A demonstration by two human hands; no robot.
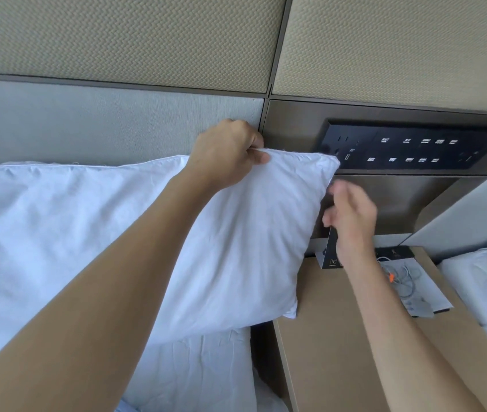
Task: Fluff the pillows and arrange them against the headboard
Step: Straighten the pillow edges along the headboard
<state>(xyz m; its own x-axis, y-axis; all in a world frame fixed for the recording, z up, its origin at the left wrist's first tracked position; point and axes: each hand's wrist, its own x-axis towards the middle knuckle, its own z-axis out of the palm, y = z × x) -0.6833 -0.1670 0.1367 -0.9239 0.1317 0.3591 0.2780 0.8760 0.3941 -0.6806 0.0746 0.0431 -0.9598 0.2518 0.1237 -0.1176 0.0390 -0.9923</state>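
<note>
A large white pillow (93,233) stands upright against the grey padded headboard (102,126). My left hand (227,153) pinches the pillow's top edge near its right corner, thumb in front, fingers behind. My right hand (352,215) hovers just off the pillow's right side, blurred, fingers loosely spread and holding nothing. Below the pillow lies white bedding (200,370), crumpled.
A wooden bedside table (340,337) stands right of the bed, carrying a black card stand (330,254), a cable (408,278) and a leaflet. A black switch and socket panel (414,150) is set in the wall above. Another white bed (486,286) sits at far right.
</note>
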